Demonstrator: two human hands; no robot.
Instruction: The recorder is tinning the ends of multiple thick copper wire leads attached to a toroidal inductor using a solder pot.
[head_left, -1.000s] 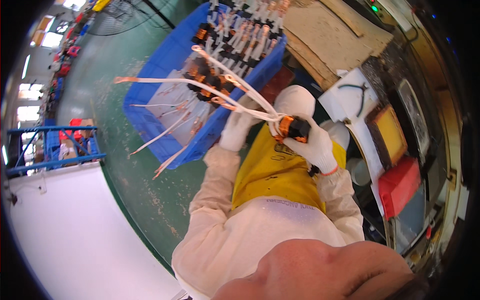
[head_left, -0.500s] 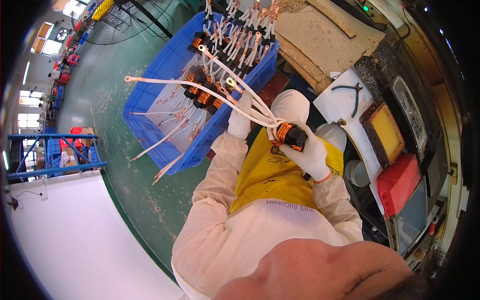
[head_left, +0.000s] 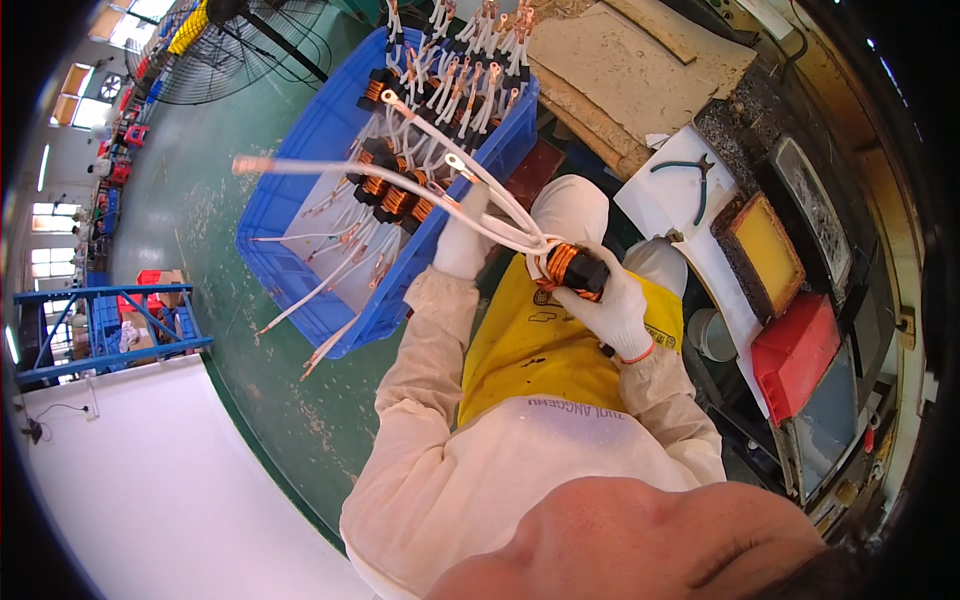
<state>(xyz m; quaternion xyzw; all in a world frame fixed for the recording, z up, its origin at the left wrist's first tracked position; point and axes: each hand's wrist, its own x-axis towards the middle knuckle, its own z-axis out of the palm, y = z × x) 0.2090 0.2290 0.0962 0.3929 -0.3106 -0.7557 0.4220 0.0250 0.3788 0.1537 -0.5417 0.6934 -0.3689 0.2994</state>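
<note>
My gloved right hand (head_left: 618, 312) grips a toroidal coil (head_left: 574, 268), a black core wound with copper wire, above a yellow apron (head_left: 520, 345). From the coil, several long white leads (head_left: 440, 135) with copper ring terminals reach toward the upper left. My left hand (head_left: 462, 240), also gloved in white, is closed around the leads part way along; some of its fingers are hidden behind them. Just beyond it stands a blue crate (head_left: 400, 280) filled with similar coils (head_left: 395, 200), their white leads sticking up or hanging over its side.
To the right are blue-handled pliers (head_left: 702, 185) on a white sheet, a yellow block in a dark frame (head_left: 770, 260), and a red bin (head_left: 797, 355). Brown boards (head_left: 630, 80) lie at the far side. A large fan (head_left: 240, 50) stands at the upper left.
The free lead at the left has swung slightly and is blurred. My left hand has shifted a little down and left along the leads; the right still holds the coil.
</note>
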